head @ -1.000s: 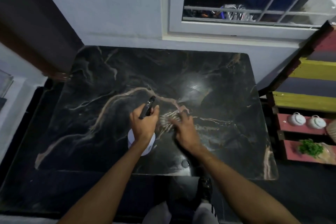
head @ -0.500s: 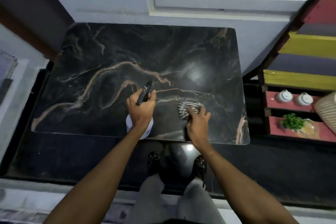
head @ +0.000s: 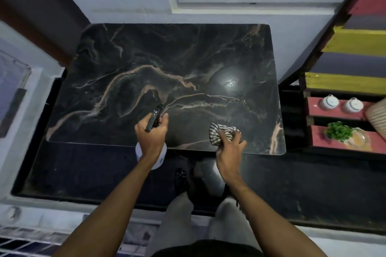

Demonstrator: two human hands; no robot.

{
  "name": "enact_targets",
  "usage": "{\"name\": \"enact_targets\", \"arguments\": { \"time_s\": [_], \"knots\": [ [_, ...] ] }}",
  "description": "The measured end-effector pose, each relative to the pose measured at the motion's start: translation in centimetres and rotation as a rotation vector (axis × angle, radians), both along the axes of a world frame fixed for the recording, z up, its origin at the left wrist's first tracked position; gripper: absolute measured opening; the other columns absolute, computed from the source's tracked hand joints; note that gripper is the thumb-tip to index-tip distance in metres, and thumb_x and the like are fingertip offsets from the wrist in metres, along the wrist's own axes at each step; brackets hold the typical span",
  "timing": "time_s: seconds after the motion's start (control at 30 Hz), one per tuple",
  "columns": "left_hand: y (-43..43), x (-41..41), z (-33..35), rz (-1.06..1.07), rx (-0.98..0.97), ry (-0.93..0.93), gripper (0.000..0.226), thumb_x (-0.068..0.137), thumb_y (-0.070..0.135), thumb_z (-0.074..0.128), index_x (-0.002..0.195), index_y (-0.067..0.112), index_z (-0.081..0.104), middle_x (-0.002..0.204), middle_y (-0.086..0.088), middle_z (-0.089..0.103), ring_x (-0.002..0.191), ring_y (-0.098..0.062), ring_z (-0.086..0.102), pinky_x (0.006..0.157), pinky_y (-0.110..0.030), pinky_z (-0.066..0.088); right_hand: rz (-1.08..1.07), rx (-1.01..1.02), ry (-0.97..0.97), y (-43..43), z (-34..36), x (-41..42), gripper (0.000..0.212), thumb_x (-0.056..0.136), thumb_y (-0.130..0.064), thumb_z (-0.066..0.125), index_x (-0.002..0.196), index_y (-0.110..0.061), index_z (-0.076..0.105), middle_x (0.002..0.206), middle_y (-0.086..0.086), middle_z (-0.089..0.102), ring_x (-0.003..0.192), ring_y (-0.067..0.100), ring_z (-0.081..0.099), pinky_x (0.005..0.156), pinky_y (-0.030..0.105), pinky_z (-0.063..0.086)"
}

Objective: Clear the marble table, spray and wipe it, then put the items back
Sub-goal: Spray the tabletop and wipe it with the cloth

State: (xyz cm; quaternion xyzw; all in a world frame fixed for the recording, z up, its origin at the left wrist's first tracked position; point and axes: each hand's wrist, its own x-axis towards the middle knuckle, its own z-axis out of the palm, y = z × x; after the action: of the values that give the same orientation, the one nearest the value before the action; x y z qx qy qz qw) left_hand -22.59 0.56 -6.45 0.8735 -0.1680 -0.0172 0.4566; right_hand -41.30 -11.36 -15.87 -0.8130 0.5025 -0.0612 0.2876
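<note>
Right hand (head: 228, 152) clutches striped cloth (head: 219, 132), now moved to marble table (head: 167, 58) corner; left hand (head: 151, 133) grips spray bottle (head: 154, 118); I guess wiping nearly done.

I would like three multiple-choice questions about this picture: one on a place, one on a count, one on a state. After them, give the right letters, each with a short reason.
1. Where is the striped cloth?
A. on the window sill
B. at the table's far left corner
C. on the marble table, near its front right corner

2. How many white cups stand on the red shelf?
A. one
B. two
C. four

3. What is the left hand doing?
A. gripping the spray bottle
B. lying flat on the table
C. hanging empty

Answers:
1 C: the right hand holds the cloth on the table at that corner.
2 B: two cups stand side by side on the shelf.
3 A: its fingers curl round the bottle's black head.
</note>
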Motion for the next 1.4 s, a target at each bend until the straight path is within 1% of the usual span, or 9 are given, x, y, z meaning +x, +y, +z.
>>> {"name": "enact_targets", "arguments": {
  "time_s": [0.2,0.4,0.57,0.77,0.93,1.07,1.2,1.3,1.4],
  "knots": [
    [4.4,3.5,-0.7,0.022,-0.02,0.008,0.037,0.087,0.009,0.078,0.058,0.0,0.056,0.052,-0.007,0.055,0.05,-0.026,0.053,0.054,-0.037,0.044,0.503,-0.005,-0.025,7.2,1.1,9.5,0.08,0.076,0.008,0.053,0.143,-0.036,0.051,0.155,0.009,0.027,0.124,0.031,0.035,0.1,0.037,0.049],
    [10.5,10.5,-1.3,0.132,-0.059,0.059,0.042,0.087,0.011,0.078,0.056,0.002,0.052,0.049,-0.006,0.051,0.047,-0.02,0.047,0.051,-0.038,0.041,0.13,-0.015,0.061,4.8,1.3,18.4,0.072,0.078,0.005,0.05,0.141,-0.03,0.055,0.148,0.016,0.03,0.121,0.04,0.035,0.102,0.051,0.047],
    [14.8,15.1,-1.5,0.254,-0.071,0.102,0.04,0.088,0.015,0.078,0.056,0.005,0.055,0.05,-0.003,0.053,0.048,-0.017,0.049,0.054,-0.038,0.044,0.884,-0.034,-0.003,14.9,1.1,25.1,0.08,0.075,0.003,0.054,0.145,-0.037,0.049,0.151,0.011,0.03,0.125,0.033,0.034,0.104,0.041,0.046],
    [18.4,18.4,-1.8,0.418,-0.139,0.186,0.042,0.087,0.02,0.077,0.055,0.011,0.051,0.049,-0.002,0.052,0.048,-0.013,0.047,0.054,-0.028,0.042,0.579,0.0,0.002,13.7,1.4,33.2,0.072,0.077,0.007,0.05,0.14,-0.027,0.056,0.144,0.015,0.032,0.122,0.039,0.036,0.107,0.039,0.04],
    [20.4,20.6,-1.7,0.442,-0.122,0.156,0.032,0.089,0.018,0.075,0.061,0.011,0.062,0.056,0.001,0.062,0.058,-0.018,0.062,0.059,-0.025,0.05,1.064,-0.023,-0.085,17.2,0.8,36.3,0.068,0.082,0.003,0.051,0.139,-0.034,0.058,0.139,0.01,0.038,0.116,0.032,0.038,0.1,0.04,0.044],
    [22.3,22.7,-2.0,0.502,-0.138,0.106,0.027,0.087,0.017,0.078,0.068,0.031,0.065,0.069,0.012,0.069,0.069,-0.007,0.068,0.068,-0.017,0.054,0.63,0.0,-0.052,18.1,1.1,45.5,0.063,0.083,0.002,0.05,0.138,-0.028,0.058,0.139,0.015,0.035,0.119,0.039,0.038,0.105,0.047,0.044],
    [24.1,23.8,-2.1,0.511,-0.115,0.075,0.002,0.087,0.017,0.079,0.086,0.016,0.077,0.082,0.003,0.076,0.078,-0.009,0.073,0.076,-0.031,0.059,1.054,-0.053,-0.066,22.9,1.3,48.9,0.058,0.086,-0.001,0.051,0.137,-0.029,0.057,0.148,0.015,0.033,0.123,0.041,0.036,0.1,0.049,0.048],
    [24.3,23.6,-2.2,0.497,-0.043,0.062,0.014,0.089,0.019,0.077,0.092,0.005,0.078,0.085,-0.002,0.077,0.08,-0.015,0.074,0.078,-0.035,0.06,0.924,-0.046,-0.059,24.0,0.6,46.3,0.056,0.086,-0.001,0.055,0.132,-0.032,0.06,0.143,0.012,0.037,0.115,0.037,0.04,0.094,0.046,0.051],
    [23.3,22.1,-2.1,0.486,-0.02,0.081,0.019,0.09,0.02,0.077,0.099,0.003,0.077,0.098,-0.008,0.078,0.092,-0.02,0.074,0.087,-0.037,0.059,1.096,-0.092,-0.094,23.1,0.5,39.4,0.066,0.08,0.002,0.058,0.136,-0.033,0.057,0.14,0.01,0.039,0.113,0.033,0.042,0.088,0.042,0.055]
  ]
}}
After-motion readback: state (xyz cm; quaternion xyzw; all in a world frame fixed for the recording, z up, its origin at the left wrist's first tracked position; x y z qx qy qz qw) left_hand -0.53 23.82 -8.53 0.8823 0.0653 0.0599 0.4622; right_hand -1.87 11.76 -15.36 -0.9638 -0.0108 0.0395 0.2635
